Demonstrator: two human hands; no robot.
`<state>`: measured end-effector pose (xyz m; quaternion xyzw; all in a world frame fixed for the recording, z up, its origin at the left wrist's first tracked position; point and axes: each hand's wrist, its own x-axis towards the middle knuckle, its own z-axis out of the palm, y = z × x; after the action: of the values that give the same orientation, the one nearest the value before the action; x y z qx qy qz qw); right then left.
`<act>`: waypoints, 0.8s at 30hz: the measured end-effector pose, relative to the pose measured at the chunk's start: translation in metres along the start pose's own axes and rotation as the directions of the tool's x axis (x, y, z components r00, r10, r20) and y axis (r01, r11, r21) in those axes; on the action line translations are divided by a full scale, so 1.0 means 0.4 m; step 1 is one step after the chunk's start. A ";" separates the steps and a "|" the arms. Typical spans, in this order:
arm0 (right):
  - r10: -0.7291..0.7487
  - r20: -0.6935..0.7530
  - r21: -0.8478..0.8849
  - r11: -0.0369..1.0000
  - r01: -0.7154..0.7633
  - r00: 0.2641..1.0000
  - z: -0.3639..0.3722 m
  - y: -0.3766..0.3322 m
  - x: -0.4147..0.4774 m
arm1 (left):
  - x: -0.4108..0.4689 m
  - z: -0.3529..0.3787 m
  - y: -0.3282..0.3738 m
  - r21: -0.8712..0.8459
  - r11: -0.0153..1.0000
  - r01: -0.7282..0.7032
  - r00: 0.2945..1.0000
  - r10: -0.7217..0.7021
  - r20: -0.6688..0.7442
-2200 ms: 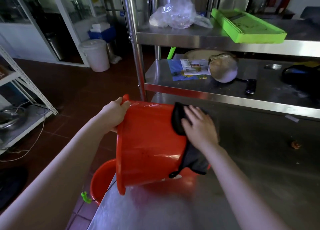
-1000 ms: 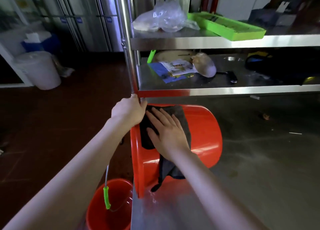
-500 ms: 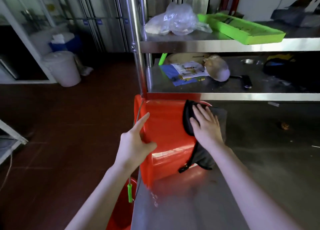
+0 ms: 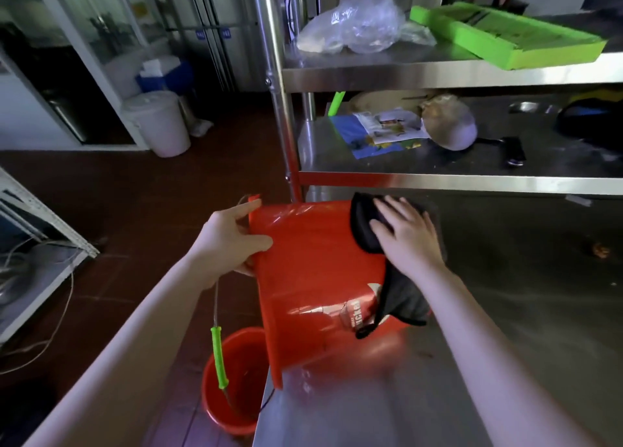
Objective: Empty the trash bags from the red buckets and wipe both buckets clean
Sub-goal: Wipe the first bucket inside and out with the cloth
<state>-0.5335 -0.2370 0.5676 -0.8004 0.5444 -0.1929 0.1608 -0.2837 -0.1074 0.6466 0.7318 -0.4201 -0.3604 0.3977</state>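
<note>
Red bucket [image 4: 303,268] rim between left fingers [image 4: 250,207], cloth [image 4: 362,234] under right fingers [image 4: 397,210]

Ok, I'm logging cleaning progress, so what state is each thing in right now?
Table bucket: on its side, mouth facing left.
Black cloth: pressed against that bucket's outer wall, tail hanging.
Left hand: grips the bucket's rim.
Right hand: fingers straight, pressing the cloth.
Floor bucket: upright, no bag visible.
White bin: lid on.
Clear bag: crumpled on the top shelf.
</note>
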 end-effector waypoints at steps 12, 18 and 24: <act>-0.342 -0.075 -0.036 0.940 0.340 0.937 0.054 -0.171 -0.086 | 0.122 0.034 0.082 0.128 0.991 0.042 0.997 -0.050 0.062; 0.059 -0.101 0.025 0.998 -0.057 0.993 -0.002 0.049 -0.007 | 0.138 0.055 0.076 0.142 0.989 0.030 0.999 -0.032 0.014; -0.320 -0.083 -0.078 0.946 0.314 0.944 0.031 -0.137 -0.097 | 0.163 0.045 0.094 0.178 0.982 0.070 0.993 -0.085 0.077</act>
<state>-0.4960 -0.1807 0.5771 -0.8721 0.4215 -0.2366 0.0763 -0.2863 -0.1838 0.6595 0.7638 -0.4377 -0.3678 0.2996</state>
